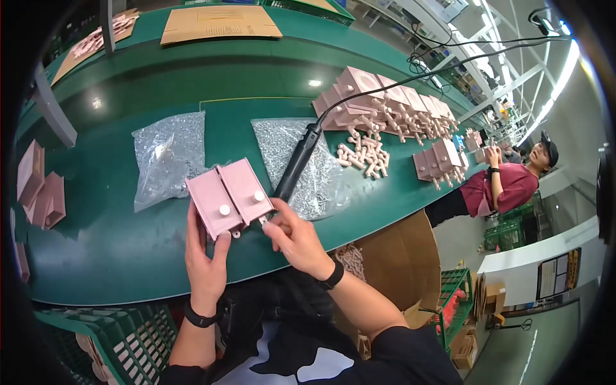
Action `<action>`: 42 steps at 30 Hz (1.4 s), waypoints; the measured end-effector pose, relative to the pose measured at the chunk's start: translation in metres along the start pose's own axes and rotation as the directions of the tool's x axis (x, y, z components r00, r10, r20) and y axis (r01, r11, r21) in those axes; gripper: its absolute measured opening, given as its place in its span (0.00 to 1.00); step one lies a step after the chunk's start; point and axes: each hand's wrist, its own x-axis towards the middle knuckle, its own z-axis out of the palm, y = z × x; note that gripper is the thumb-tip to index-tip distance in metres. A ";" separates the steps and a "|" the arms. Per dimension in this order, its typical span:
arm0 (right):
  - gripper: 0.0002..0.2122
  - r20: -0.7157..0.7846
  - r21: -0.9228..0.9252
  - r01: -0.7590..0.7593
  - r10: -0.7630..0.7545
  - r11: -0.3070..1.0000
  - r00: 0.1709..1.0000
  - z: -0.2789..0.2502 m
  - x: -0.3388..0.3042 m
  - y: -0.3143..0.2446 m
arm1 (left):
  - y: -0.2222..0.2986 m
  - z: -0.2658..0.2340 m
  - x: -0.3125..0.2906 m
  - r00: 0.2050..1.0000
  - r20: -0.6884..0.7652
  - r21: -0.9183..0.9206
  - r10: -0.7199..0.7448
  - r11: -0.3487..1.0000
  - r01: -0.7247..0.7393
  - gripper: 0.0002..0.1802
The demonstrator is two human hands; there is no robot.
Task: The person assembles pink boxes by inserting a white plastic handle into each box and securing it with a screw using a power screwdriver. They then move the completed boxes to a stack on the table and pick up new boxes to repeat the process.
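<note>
My left hand (207, 260) grips a pink two-part box (226, 192) from its left side and near edge, thumb in front. Two round white knobs (258, 196) stick up from its faces, and a small tab with a hole (236, 234) juts out at the near edge. At the box's near right corner, my right hand (295, 237) has thumb and fingers closed around a small white piece (263, 219). Just beyond that hand lies a black electric screwdriver (299, 160) with a cord, resting on a clear bag of small metal screws (273, 144).
Another bag of screws (170, 154) lies left of it. Loose pink pegs (364, 156) are heaped before stacked pink boxes (350, 86); more pink boxes (54, 199) stand at left. A green crate (131, 333) and cardboard box (404, 256) flank me. A co-worker (510, 186) stands right.
</note>
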 end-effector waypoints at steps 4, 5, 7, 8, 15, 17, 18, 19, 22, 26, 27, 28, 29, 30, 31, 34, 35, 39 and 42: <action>0.19 -0.020 -0.125 0.032 -0.034 0.992 0.999 -0.004 0.000 0.008 | 0.001 0.000 0.006 0.999 0.035 0.131 0.001 0.991 -0.005 0.38; 0.19 -0.032 -0.115 0.024 -0.028 0.993 0.999 -0.007 -0.002 0.009 | 0.000 0.000 0.004 0.999 0.045 0.158 -0.003 0.987 -0.004 0.38; 0.17 -0.036 -0.102 0.096 -0.100 0.990 0.994 -0.019 -0.009 0.011 | 0.002 -0.003 0.000 0.997 0.058 0.194 -0.041 0.981 0.029 0.37; 0.16 -0.041 -0.097 0.136 -0.140 0.986 0.989 -0.028 -0.012 0.011 | 0.003 -0.006 -0.001 0.996 0.055 0.222 -0.074 0.973 0.060 0.37; 0.09 -0.380 -0.694 0.021 -0.392 0.719 0.838 -0.182 0.031 0.049 | 0.006 -0.014 -0.002 0.998 0.034 0.325 -0.056 0.945 0.042 0.34; 0.09 -0.374 -0.764 -0.004 -0.438 0.645 0.817 -0.211 0.047 0.067 | 0.011 -0.007 -0.005 1.000 0.006 0.239 -0.002 0.971 0.000 0.33; 0.09 -0.329 -0.825 -0.020 -0.451 0.565 0.829 -0.221 0.054 0.074 | 0.013 -0.005 -0.009 1.000 0.004 0.235 0.012 0.972 -0.013 0.33; 0.09 -0.280 -0.876 -0.027 -0.462 0.482 0.841 -0.226 0.064 0.077 | 0.015 -0.007 -0.018 0.995 -0.079 0.251 0.061 0.967 -0.039 0.31; 0.08 -0.191 -0.934 -0.010 -0.478 0.356 0.857 -0.236 0.080 0.090 | 0.018 -0.011 -0.049 0.953 -0.254 0.287 0.164 0.954 -0.088 0.28; 0.08 -0.148 -0.953 0.001 -0.471 0.302 0.870 -0.241 0.094 0.105 | 0.013 0.000 -0.073 0.970 -0.212 0.231 0.115 0.971 -0.065 0.24; 0.07 -0.168 -0.945 -0.010 -0.461 0.326 0.871 -0.241 0.092 0.109 | 0.013 0.009 -0.076 0.983 -0.177 0.193 0.056 0.981 -0.022 0.22; 0.07 -0.190 -0.937 -0.025 -0.449 0.348 0.873 -0.242 0.091 0.114 | 0.012 0.018 -0.076 0.991 -0.135 0.155 -0.003 0.988 0.024 0.21; 0.07 -0.186 -0.939 -0.032 -0.427 0.342 0.885 -0.243 0.094 0.113 | 0.012 0.029 -0.080 0.994 -0.086 0.118 -0.072 0.990 0.082 0.19; 0.07 -0.148 -0.954 -0.015 -0.427 0.300 0.892 -0.242 0.104 0.109 | 0.011 0.038 -0.083 0.991 -0.081 0.113 -0.104 0.987 0.112 0.19; 0.07 -0.111 -0.966 0.004 -0.427 0.260 0.898 -0.244 0.102 0.108 | 0.011 0.049 -0.080 0.991 0.027 0.146 -0.128 0.982 0.123 0.18; 0.07 -0.159 -0.911 0.063 -0.487 0.408 0.859 -0.263 0.069 0.102 | 0.011 0.060 -0.073 0.967 0.215 0.228 -0.135 0.970 0.084 0.17; 0.07 -0.191 -0.876 0.106 -0.542 0.470 0.818 -0.268 0.070 0.093 | 0.005 0.069 -0.070 0.926 0.324 0.166 -0.195 0.975 0.147 0.16; 0.06 -0.311 -0.516 0.246 -0.447 0.820 0.839 -0.172 0.030 0.053 | 0.004 0.075 -0.064 0.801 0.461 -0.056 -0.382 0.888 0.456 0.16; 0.09 -0.182 -0.436 0.362 -0.475 0.824 0.861 -0.116 -0.026 0.034 | 0.007 0.104 -0.045 0.774 0.469 -0.250 -0.427 0.776 0.579 0.20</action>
